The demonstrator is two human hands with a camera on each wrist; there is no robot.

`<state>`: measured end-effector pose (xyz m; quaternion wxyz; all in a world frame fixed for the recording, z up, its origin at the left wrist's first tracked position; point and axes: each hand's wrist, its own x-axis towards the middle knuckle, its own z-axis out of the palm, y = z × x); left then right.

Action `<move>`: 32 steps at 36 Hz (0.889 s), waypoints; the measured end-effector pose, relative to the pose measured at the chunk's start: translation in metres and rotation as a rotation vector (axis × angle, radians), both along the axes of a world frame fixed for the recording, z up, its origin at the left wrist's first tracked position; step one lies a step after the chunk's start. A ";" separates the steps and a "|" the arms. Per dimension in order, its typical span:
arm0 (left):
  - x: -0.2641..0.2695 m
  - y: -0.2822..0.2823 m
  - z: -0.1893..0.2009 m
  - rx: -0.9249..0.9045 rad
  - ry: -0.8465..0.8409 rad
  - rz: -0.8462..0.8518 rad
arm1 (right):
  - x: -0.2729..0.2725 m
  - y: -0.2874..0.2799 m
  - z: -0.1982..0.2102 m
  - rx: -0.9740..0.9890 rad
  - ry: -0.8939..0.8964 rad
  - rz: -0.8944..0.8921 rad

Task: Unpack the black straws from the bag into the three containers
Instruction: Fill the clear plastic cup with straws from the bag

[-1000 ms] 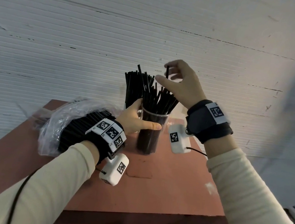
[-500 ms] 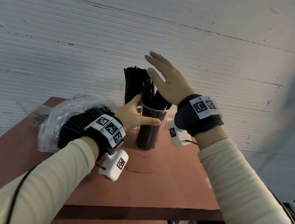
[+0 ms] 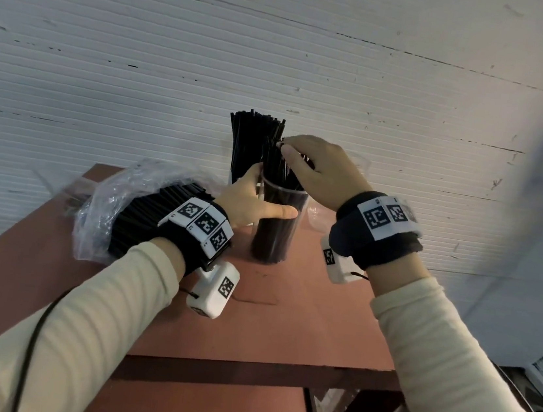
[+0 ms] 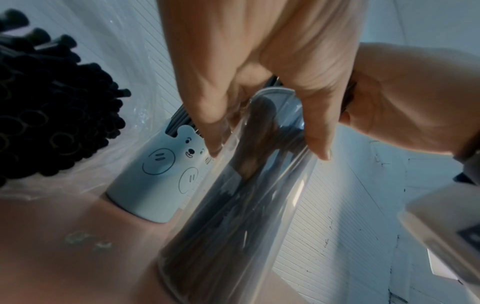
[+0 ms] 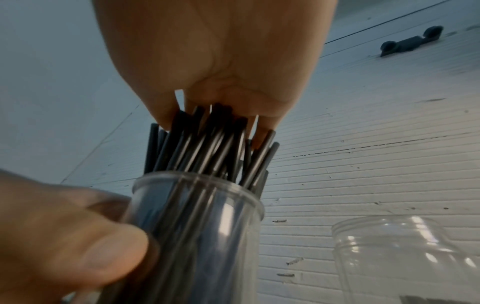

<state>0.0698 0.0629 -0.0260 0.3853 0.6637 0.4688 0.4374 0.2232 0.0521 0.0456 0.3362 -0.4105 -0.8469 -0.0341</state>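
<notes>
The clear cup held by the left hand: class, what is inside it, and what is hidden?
Black straws stand inside the clear cup, tops poking above its rim. The right hand covers some tops, and the left hand hides part of the wall.

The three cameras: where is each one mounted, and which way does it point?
Head: worn on the head, looks down at the table; both sleeves, left hand and right hand show.
Left wrist: looks along the left hand gripping the clear cup; bear cup behind.
Right wrist: looks up along the right hand whose fingers touch the straws; empty jar beside.
Shared: all show the clear cup.
</notes>
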 end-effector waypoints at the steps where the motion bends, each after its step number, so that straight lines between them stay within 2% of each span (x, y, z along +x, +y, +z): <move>1: 0.000 0.000 0.001 -0.005 0.007 0.002 | 0.001 -0.001 0.000 -0.001 0.000 -0.003; 9: -0.012 -0.014 0.007 -0.054 0.075 -0.036 | -0.009 -0.014 0.010 0.155 0.155 0.033; 16: -0.068 -0.042 0.035 0.113 0.192 0.168 | -0.045 -0.032 0.007 0.226 0.181 0.081; 20: -0.107 -0.061 0.050 0.174 0.168 0.280 | -0.076 -0.037 -0.006 0.125 0.136 0.163; 23: -0.134 -0.074 0.051 0.210 0.155 0.345 | -0.099 -0.039 -0.018 -0.047 0.080 0.204; 29: -0.172 -0.084 0.039 0.174 0.353 0.410 | -0.138 -0.031 -0.043 -0.408 -0.176 0.139; 32: -0.179 -0.086 0.031 0.131 0.449 0.368 | -0.153 -0.024 -0.053 -0.451 -0.317 0.114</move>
